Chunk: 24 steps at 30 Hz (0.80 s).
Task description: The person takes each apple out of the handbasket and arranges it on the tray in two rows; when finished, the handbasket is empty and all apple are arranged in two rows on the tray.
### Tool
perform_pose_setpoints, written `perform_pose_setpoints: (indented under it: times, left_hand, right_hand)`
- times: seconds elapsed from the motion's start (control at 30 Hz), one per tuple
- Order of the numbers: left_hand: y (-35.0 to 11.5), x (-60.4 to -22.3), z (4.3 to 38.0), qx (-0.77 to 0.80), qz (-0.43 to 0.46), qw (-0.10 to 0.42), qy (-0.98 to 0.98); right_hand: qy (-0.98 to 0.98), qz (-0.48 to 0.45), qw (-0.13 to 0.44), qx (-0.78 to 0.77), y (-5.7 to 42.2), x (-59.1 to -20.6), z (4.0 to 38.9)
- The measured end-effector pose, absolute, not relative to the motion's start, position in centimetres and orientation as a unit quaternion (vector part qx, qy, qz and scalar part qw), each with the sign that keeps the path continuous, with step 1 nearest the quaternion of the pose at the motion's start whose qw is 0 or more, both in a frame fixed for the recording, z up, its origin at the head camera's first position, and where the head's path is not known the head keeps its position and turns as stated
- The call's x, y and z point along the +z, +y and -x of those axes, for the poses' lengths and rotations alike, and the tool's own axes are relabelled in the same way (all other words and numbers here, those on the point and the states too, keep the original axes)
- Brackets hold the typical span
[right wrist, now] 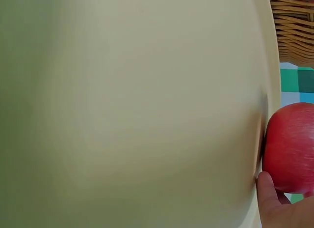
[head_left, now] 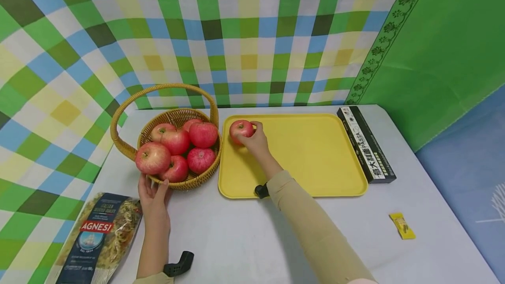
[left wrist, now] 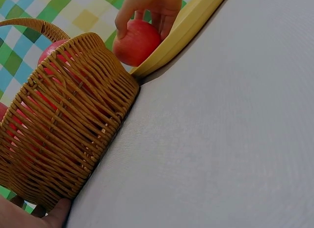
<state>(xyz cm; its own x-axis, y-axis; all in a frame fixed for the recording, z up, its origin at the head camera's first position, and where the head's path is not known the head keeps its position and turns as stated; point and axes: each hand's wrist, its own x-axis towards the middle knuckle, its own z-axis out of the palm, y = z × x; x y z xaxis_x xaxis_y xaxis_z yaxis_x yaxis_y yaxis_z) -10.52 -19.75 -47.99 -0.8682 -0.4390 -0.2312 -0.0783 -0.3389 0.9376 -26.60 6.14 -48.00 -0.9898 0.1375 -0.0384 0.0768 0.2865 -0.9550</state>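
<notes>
My right hand (head_left: 257,142) grips a red apple (head_left: 241,129) at the far left corner of a yellow tray (head_left: 311,157). In the right wrist view this apple (right wrist: 292,148) sits low by the tray's raised edge, thumb against its side. Left of the tray stands a brown wicker basket (head_left: 202,179) with a tall arched handle, holding several red apples (head_left: 203,135). My left hand (head_left: 153,200) holds the basket near its base at the front left. The left wrist view shows thumb and fingers at the basket's bottom, partly hidden by the weave.
A clear bag of pasta labelled AGNESI (head_left: 94,236) lies at the front left. Along the tray's right side is a long black pasta box (head_left: 367,143). A small yellow packet (head_left: 402,225) lies on the white table (head_left: 236,240). Checked cloth (head_left: 256,38) hangs behind.
</notes>
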Motion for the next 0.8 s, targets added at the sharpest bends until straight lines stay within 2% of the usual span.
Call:
perform_pose_setpoints:
  times: [0.47,0.8]
  left_hand:
    - [-19.7,-47.9,10.5,-0.786,-0.218,0.119,-0.567]
    - [-19.7,-47.8,10.4,-0.787,-0.217,0.114,-0.565]
  right_hand:
    - [-0.800,0.064,0.009,0.596,6.0,-47.1,26.1]
    - [-0.808,0.052,0.029,0.587,6.3,-46.4,25.8]
